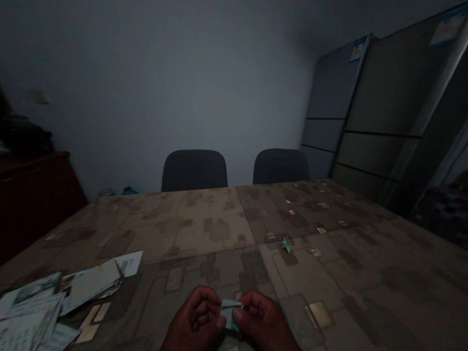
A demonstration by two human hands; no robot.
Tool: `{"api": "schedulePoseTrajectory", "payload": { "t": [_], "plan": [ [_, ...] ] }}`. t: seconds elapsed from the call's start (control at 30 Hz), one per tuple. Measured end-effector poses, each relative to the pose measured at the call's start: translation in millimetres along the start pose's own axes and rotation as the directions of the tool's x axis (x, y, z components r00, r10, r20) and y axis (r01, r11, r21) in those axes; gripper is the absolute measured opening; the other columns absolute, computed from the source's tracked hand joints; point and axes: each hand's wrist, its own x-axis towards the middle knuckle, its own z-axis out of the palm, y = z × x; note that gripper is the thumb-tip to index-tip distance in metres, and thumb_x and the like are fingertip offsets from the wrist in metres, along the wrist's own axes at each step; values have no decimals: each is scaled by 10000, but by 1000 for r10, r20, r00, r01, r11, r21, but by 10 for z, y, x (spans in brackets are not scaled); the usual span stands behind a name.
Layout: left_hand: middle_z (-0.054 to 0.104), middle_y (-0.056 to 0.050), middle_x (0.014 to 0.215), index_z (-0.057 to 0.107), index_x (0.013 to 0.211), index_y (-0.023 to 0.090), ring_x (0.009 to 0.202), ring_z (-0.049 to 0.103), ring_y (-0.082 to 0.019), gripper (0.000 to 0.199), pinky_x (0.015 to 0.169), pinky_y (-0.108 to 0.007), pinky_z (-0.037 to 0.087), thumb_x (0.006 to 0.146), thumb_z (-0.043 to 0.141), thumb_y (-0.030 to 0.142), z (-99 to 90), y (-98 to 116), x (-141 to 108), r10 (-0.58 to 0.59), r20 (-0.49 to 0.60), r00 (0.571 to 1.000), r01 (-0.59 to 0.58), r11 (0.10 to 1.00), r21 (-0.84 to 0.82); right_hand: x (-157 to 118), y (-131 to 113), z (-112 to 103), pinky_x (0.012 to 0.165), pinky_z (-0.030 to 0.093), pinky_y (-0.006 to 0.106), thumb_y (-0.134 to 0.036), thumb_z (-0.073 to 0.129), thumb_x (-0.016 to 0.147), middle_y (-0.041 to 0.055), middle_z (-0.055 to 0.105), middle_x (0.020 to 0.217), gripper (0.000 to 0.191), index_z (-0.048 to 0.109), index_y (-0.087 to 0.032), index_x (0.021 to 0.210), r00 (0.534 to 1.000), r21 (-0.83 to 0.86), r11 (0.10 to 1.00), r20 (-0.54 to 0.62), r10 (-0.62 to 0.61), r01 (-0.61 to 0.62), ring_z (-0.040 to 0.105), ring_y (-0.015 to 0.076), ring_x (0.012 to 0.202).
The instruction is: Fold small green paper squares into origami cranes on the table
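Between my two hands, just above the near part of the table, is a small pale green piece of folded paper. My left hand pinches its left side with thumb and fingertips. On the right side, my right hand grips it the same way, thumb toward me. A crease runs across the paper near its top; its lower part is partly covered by my thumbs. Farther off on the table stands a small green folded-paper figure, apart from both hands.
A patterned cloth covers the table. Loose papers and cards lie heaped at the left, with a stack of cards beside them. Two dark chairs stand at the far edge. A wooden cabinet is at left, a wardrobe at right.
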Motion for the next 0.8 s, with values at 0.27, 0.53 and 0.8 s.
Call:
{"api": "schedulePoseTrajectory", "payload": {
  "t": [0.27, 0.53, 0.8],
  "plan": [
    [643, 33, 606, 537, 745, 208, 474, 587, -123, 337, 423, -188, 426, 618, 829, 317, -19, 66, 3, -58, 18, 998, 59, 995, -82, -73, -168, -18, 644, 414, 254, -193, 580, 763, 5, 587, 810, 170, 565, -186, 932, 982, -190, 967, -56, -181, 168, 545, 148, 719],
    [599, 26, 556, 657, 698, 175, 465, 515, -98, 283, 464, -199, 410, 617, 833, 382, -72, 55, 20, -97, 90, 991, 103, 993, -61, -100, -180, 1, 630, 398, 247, -121, 588, 721, -13, 581, 770, 150, 652, -195, 835, 959, -394, 876, 62, -275, 277, 529, 144, 692],
    [679, -27, 618, 729, 843, 169, 555, 608, -152, 387, 570, -254, 475, 549, 881, 370, -89, 17, 18, -160, 61, 985, 164, 984, -75, -31, -65, 1, 578, 372, 253, -148, 616, 690, -33, 533, 653, 120, 631, -182, 805, 985, -254, 956, -54, -166, 147, 498, 135, 612]
  ]
}}
